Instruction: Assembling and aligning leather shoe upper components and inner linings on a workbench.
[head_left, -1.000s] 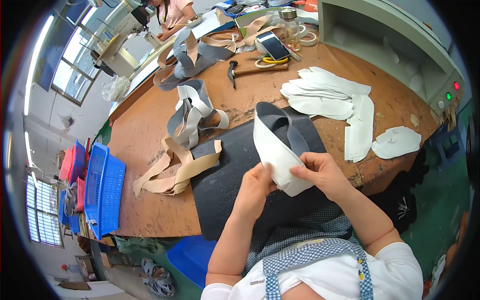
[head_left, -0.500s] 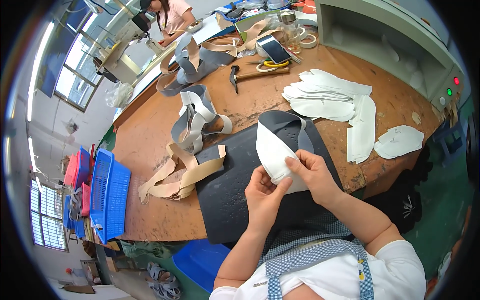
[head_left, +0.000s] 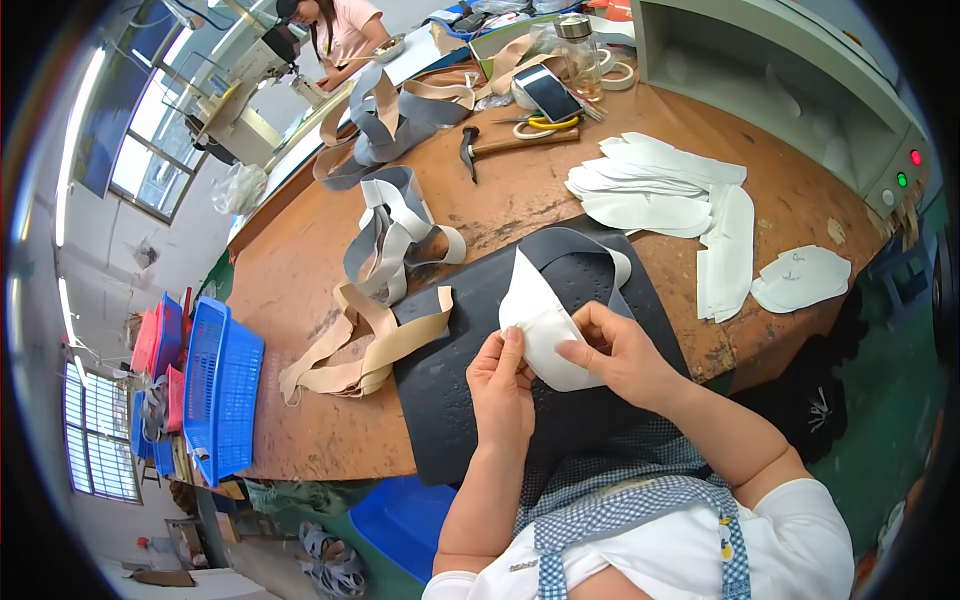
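Over the black mat (head_left: 450,420), both hands hold a white shoe-upper-like piece (head_left: 540,320) with a pointed top end. My left hand (head_left: 502,385) pinches its left edge between thumb and fingers. On the other side, my right hand (head_left: 615,350) grips the right edge, thumb on the white face and fingers behind. A grey strip (head_left: 565,243) curves away behind the piece and loops back toward my right hand; whether it is joined to the piece is hidden. Left of the mat lie a beige strip bundle (head_left: 370,350) and a grey-and-white strip bundle (head_left: 400,235).
White cut pieces (head_left: 650,185) are stacked at right, with more white pieces (head_left: 800,280) beyond. Farther back lie a hammer (head_left: 520,142), yellow-handled scissors (head_left: 550,124), a phone (head_left: 548,94) and a glass jar (head_left: 580,65). A grey machine housing (head_left: 780,110) stands far right; a blue basket (head_left: 220,390) left.
The white piece has turned and flattened toward me, its tip now pointing up. My left hand has shifted left along its edge, and the grey strip has swung to the right.
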